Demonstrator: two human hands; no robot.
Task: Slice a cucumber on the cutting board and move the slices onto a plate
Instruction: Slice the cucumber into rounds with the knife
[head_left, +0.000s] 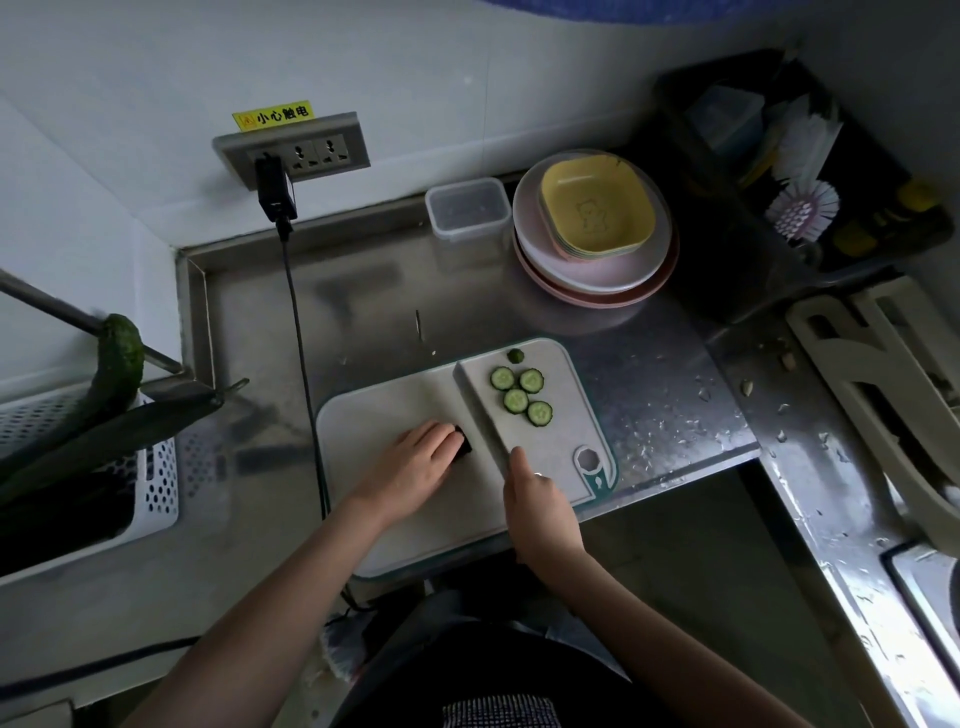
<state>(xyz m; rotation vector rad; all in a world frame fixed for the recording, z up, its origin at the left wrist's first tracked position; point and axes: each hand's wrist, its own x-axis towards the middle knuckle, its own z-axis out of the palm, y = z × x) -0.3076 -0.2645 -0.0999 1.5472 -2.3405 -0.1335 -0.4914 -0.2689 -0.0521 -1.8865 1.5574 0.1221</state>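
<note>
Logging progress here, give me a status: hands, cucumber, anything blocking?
Left hand holds cucumber stub on board. Right hand grips knife. Four slices on blade side, none plated. Plates stacked behind, path clear.

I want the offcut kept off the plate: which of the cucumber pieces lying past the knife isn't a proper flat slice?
The small green end nub, alone by the cutting board's far edge. The four round slices lie flat nearer, pale faces up.

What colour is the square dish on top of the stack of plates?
Yellow, with a small bear outline in the middle. The square dish shows best in the head view.
</note>
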